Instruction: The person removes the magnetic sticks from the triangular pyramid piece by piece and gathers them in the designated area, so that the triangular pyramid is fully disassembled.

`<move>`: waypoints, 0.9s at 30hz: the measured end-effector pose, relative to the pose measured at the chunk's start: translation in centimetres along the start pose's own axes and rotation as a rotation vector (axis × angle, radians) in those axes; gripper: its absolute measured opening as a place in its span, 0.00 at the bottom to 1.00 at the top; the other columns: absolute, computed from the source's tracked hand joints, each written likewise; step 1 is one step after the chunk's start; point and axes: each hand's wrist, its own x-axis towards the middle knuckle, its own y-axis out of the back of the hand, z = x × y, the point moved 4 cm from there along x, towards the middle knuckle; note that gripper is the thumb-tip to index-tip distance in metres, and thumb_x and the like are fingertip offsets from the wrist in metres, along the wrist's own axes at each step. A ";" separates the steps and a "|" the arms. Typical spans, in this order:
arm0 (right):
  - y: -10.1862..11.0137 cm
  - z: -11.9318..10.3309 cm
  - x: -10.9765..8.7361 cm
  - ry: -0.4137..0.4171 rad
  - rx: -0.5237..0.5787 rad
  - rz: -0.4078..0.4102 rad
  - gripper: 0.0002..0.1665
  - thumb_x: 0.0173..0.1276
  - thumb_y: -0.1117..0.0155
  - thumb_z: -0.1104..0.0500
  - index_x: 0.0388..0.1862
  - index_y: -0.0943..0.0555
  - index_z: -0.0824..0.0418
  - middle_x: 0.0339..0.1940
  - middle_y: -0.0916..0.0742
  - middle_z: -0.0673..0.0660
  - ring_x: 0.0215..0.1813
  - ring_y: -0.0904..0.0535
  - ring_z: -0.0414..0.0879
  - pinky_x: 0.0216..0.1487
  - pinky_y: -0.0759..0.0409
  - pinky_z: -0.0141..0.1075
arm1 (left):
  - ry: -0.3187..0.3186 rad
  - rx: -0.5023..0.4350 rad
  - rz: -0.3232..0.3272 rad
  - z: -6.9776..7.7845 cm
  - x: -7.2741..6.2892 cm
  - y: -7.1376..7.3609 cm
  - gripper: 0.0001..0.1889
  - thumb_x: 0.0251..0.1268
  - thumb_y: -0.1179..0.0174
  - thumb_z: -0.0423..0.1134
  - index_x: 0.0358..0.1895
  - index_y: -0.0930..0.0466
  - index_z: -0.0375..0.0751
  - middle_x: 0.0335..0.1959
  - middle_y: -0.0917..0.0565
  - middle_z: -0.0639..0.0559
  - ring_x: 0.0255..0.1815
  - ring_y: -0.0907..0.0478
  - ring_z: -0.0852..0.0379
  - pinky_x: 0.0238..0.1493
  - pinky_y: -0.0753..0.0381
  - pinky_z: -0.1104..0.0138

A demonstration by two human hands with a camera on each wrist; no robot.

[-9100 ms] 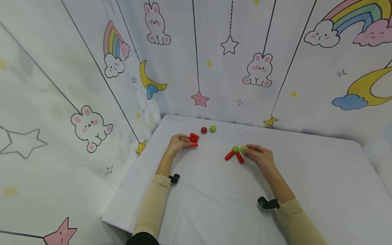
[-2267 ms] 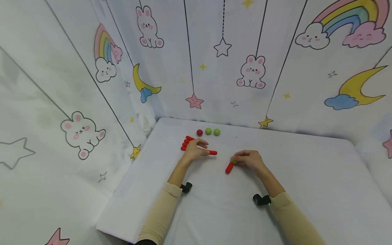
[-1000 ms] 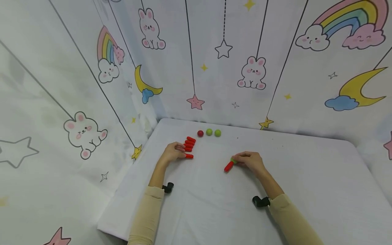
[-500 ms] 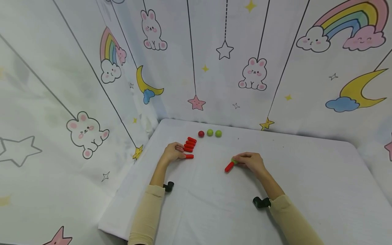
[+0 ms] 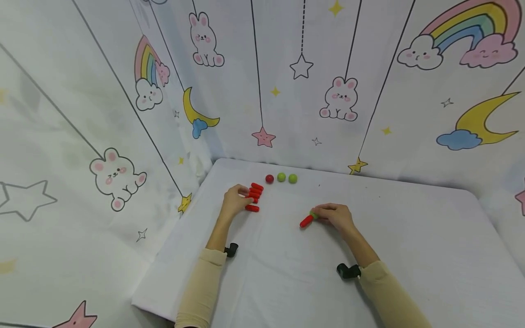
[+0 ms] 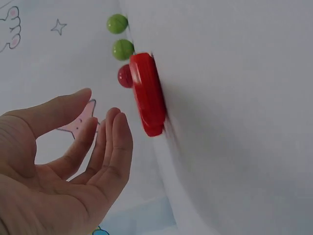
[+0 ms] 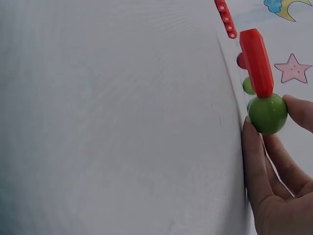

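Note:
My right hand pinches a green ball between thumb and fingertips. A red rod is joined to that ball and points away from the hand, toward the lower left in the head view. My left hand hovers beside a row of red rods with its fingers loosely bent. Just nearer than the row lies another red rod. In the left wrist view a gap shows between the fingers and the red rods, and nothing is in the hand.
Behind the rods, a red ball and two green balls stand in a line near the back edge of the white-covered table. A patterned cloth wall rises behind it.
Since the oldest frame, the right hand's piece has become one ball with one rod; more rods and balls lie at left. Just now the left hand let go of the nearest rod.

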 end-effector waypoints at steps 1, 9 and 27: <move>0.0 0.0 0.0 -0.002 0.007 -0.001 0.27 0.69 0.24 0.48 0.56 0.14 0.67 0.55 0.11 0.60 0.49 0.12 0.44 0.55 0.14 0.37 | -0.011 -0.006 0.002 0.4 -0.1 -0.3 0.17 0.64 0.27 0.33 0.54 0.17 0.34 0.48 0.14 0.41 0.44 0.17 0.47 0.40 0.15 0.61; -0.1 -0.2 0.0 -0.025 0.022 0.020 0.26 0.70 0.25 0.49 0.56 0.14 0.68 0.55 0.11 0.60 0.47 0.11 0.43 0.52 0.13 0.35 | -0.066 -0.090 -0.126 3.5 -1.6 -4.1 0.15 0.65 0.28 0.34 0.52 0.16 0.34 0.43 0.12 0.45 0.36 0.14 0.52 0.36 0.13 0.66; 0.0 0.3 0.4 -0.066 0.067 0.027 0.33 0.67 0.23 0.44 0.57 0.15 0.70 0.55 0.11 0.60 0.46 0.10 0.43 0.50 0.13 0.36 | -0.042 -0.294 -0.396 6.2 -3.2 -11.1 0.20 0.71 0.31 0.40 0.58 0.20 0.30 0.47 0.17 0.46 0.43 0.12 0.51 0.48 0.11 0.56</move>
